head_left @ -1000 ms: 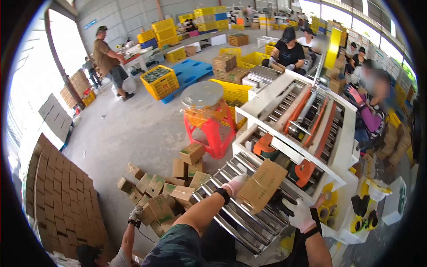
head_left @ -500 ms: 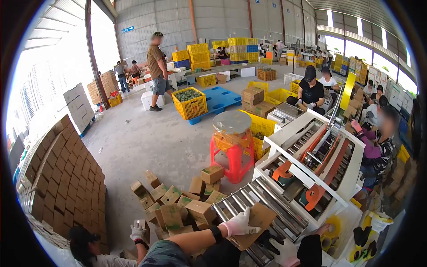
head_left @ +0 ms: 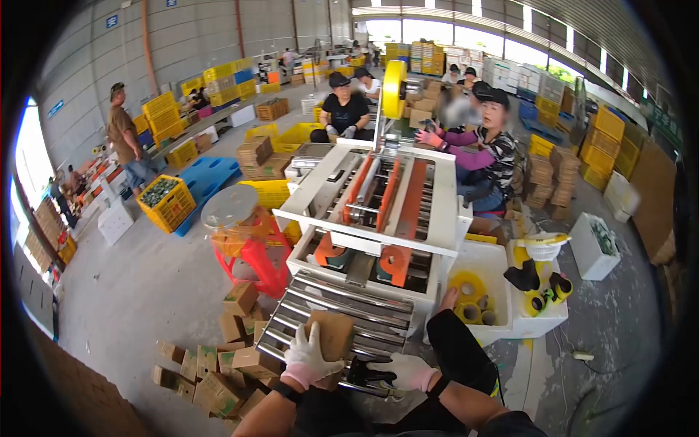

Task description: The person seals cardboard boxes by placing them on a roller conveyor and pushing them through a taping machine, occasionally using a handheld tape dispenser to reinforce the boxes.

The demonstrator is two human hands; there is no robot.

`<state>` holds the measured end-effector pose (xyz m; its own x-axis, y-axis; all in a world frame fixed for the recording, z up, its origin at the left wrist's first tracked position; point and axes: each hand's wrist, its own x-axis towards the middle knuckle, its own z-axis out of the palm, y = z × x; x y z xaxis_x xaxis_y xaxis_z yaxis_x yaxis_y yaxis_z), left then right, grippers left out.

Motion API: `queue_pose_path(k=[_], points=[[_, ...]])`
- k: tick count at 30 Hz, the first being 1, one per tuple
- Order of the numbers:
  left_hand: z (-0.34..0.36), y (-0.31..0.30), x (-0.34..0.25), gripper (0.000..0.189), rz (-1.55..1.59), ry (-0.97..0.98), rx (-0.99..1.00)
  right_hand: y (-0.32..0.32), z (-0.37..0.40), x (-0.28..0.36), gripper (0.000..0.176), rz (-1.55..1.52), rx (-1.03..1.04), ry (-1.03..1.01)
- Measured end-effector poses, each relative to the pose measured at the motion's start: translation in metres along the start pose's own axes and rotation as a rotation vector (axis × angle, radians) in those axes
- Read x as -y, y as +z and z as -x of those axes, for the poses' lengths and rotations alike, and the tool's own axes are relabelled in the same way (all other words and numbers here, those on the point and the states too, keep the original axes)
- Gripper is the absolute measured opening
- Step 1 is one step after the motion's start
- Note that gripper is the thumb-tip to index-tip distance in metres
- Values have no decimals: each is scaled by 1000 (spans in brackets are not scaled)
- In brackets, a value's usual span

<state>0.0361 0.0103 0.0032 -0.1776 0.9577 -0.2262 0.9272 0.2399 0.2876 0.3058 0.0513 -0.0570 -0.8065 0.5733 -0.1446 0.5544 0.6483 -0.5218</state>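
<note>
My left hand (head_left: 309,357), in a white and pink glove, lies with spread fingers against the left side of a brown cardboard box (head_left: 333,336). The box rests at the near end of the metal roller conveyor (head_left: 353,306). My right hand (head_left: 408,371), gloved too, is just right of the box, at a black tape dispenser or similar black tool (head_left: 364,370); its fingers reach over the black part. Beyond the rollers stands the white box-sealing machine (head_left: 378,207), with orange guides and a yellow tape roll (head_left: 394,89) on top.
Loose boxes (head_left: 218,364) lie on the floor at left. A red stool (head_left: 256,264) stands beyond them. White foam bins (head_left: 540,320) with tape rolls are at right. Workers sit behind and beside the machine (head_left: 488,156); another person (head_left: 125,138) stands at far left.
The view has turned right. The box, earlier tilted in my left hand, now rests on the rollers before me. My right hand is now at the black tool beside it.
</note>
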Motion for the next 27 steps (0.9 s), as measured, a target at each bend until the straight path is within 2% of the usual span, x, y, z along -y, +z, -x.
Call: queue_pose_path(k=[3, 5, 7, 8, 9, 10, 13, 15, 18, 21, 22, 24, 26, 27], points=[[16, 2, 55, 122, 278, -56, -179, -15, 30, 0, 57, -35, -62, 58], [40, 10, 116, 114, 334, -143, -411, -21, 43, 4, 59, -81, -94, 107], [75, 12, 171, 108, -50, -515, -512, -29, 53, 15, 61, -131, -118, 174], [79, 26, 175, 104, -56, -440, -542, -16, 48, 12, 67, -130, -223, 78], [79, 35, 174, 100, -66, -367, -573, -15, 41, 17, 69, -138, -235, 18], [74, 31, 154, 87, 386, -236, -379, -15, 35, 24, 71, -148, -244, -44], [50, 83, 97, 70, 1694, -492, 569, -17, 26, 43, 77, -142, -245, -177], [43, 123, 60, 68, 1940, -254, 666, -19, 26, 48, 79, -113, -280, -234], [51, 92, 8, 44, 2010, -237, 686, -24, 41, 45, 79, -60, -265, -181], [37, 105, 16, 33, 1996, -94, 834, -22, 46, 38, 76, -63, -245, -147], [37, 98, 9, 23, 1954, -206, 843, -24, 47, 40, 76, -34, -220, -128], [34, 111, 18, 19, 1573, -10, 653, -25, 46, 39, 76, -23, -172, -95], [27, 123, 20, 14, 1651, -226, 578, -13, 42, 34, 77, -20, -215, -131], [24, 125, 21, 16, 1366, 81, 266, -15, 38, 33, 77, -13, -238, -150]])
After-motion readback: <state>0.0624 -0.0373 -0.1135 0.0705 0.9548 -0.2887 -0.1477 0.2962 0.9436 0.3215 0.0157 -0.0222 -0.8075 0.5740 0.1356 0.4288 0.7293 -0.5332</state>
